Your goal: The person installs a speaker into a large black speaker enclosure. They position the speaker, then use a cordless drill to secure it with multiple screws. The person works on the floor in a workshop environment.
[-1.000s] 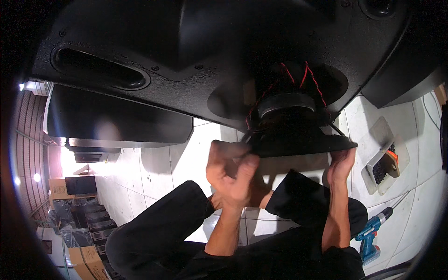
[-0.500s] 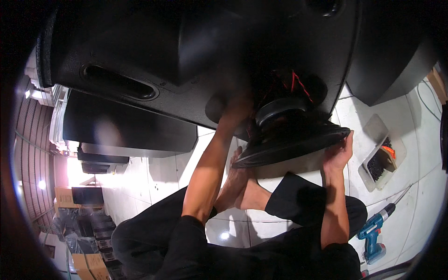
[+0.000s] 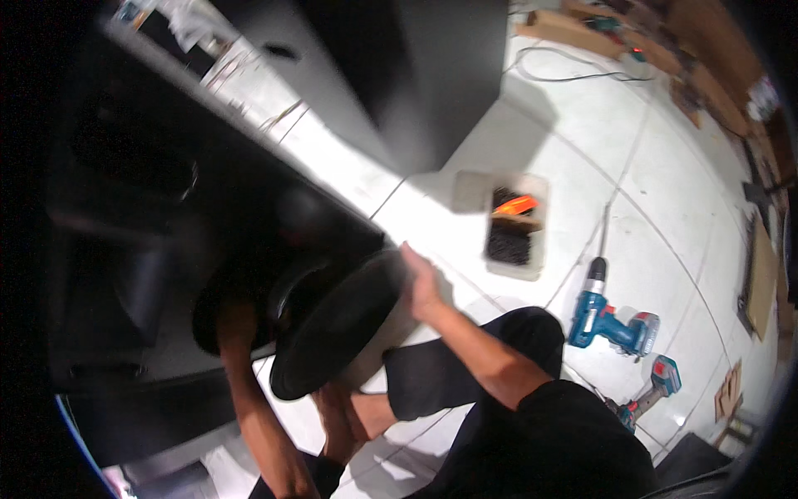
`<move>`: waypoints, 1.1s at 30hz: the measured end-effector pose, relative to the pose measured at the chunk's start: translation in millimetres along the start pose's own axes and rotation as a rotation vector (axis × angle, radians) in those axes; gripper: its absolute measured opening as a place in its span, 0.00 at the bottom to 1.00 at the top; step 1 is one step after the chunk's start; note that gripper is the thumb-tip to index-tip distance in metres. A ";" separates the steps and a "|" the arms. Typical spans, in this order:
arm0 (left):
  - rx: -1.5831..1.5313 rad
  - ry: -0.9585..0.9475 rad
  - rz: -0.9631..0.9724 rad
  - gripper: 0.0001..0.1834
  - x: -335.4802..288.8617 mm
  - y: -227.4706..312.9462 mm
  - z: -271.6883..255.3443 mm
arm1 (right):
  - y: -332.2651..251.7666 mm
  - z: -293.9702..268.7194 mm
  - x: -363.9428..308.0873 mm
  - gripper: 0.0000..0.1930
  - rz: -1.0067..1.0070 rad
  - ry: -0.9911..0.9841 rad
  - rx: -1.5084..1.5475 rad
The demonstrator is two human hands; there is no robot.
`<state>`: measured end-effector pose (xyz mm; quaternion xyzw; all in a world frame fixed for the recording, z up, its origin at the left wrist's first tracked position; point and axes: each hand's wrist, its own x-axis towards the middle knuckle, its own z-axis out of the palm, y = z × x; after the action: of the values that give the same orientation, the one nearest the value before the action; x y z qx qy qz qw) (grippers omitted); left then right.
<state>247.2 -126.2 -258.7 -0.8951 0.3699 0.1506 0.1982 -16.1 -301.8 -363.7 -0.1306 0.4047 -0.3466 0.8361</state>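
Observation:
A large black speaker cabinet (image 3: 166, 249) fills the left of the view. Just outside it, a round black speaker driver (image 3: 341, 328) is tilted on its edge, its dark magnet side toward the cabinet. My right hand (image 3: 421, 287) grips the driver's rim at its upper right, fingers curled round the edge. My left hand (image 3: 237, 320) reaches into a dark round opening of the cabinet, next to the driver. Its fingers are hidden inside, so what they touch does not show. My bare foot (image 3: 335, 420) is below the driver.
To the right on the white tiles stands a divided plastic bin (image 3: 539, 249) of dark screws with an orange item. A blue cordless drill (image 3: 588, 320) with a long bit and another cordless tool (image 3: 657, 387) lie nearby. Behind are another black cabinet (image 3: 461, 75), a cable (image 3: 573, 79) and cardboard (image 3: 569, 32).
The view has swung to the right, so the cabinet now appears at the left and more floor shows. My right hand stays on the driver's rim, and my left hand remains inside the opening.

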 end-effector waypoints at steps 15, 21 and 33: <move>-0.707 0.650 0.180 0.18 -315.5 83.0 -208.7 | 21.8 -16.1 31.8 0.16 -0.036 -0.288 0.094; -0.784 0.024 0.724 0.17 -248.7 183.1 -199.4 | 31.9 -2.7 30.0 0.19 -0.169 -0.230 -0.093; -0.949 -0.651 0.695 0.22 -188.6 298.1 -86.4 | 10.5 0.8 7.6 0.34 -0.510 -0.447 -0.504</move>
<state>-85.8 -246.0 -177.1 -0.6233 0.4515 0.6140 -0.1753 -7.2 -299.5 -373.0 -0.4989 0.2399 -0.3958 0.7327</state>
